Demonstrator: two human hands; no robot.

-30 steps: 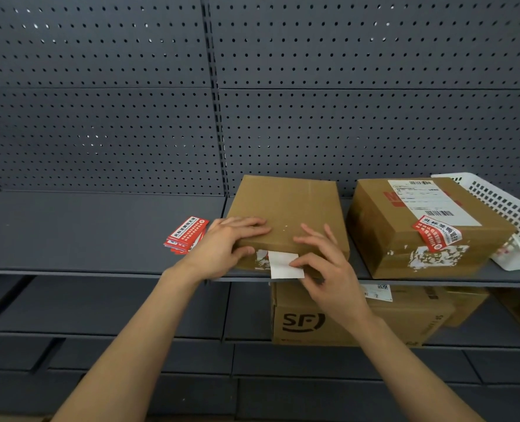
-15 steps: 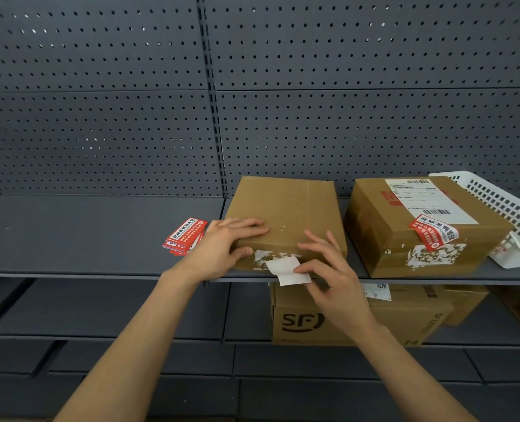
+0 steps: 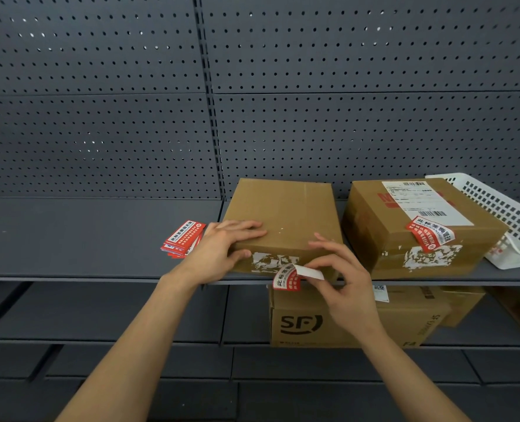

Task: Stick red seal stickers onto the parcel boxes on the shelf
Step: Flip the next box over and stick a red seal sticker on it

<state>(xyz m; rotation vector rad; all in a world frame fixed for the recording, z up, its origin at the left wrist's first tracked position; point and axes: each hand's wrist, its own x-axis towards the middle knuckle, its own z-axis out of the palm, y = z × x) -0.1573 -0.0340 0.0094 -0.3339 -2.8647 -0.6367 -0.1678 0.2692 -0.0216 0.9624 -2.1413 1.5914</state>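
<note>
Head view: right hand pinches sticker, left hand rests on box

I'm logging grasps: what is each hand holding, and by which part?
The right hand pinches the red seal sticker by its white end. The left hand holds nothing; its fingers lie flat on the middle box's near-left corner.

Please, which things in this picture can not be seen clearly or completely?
Head view only:
- Shipping label on the right box: print too small to read.
- White basket: cut off by the right edge.
- Red sticker: curled, print shows only partly.
- White backing: one end covered by the pinching right hand.
- SF box below: top hidden by the shelf.
</note>
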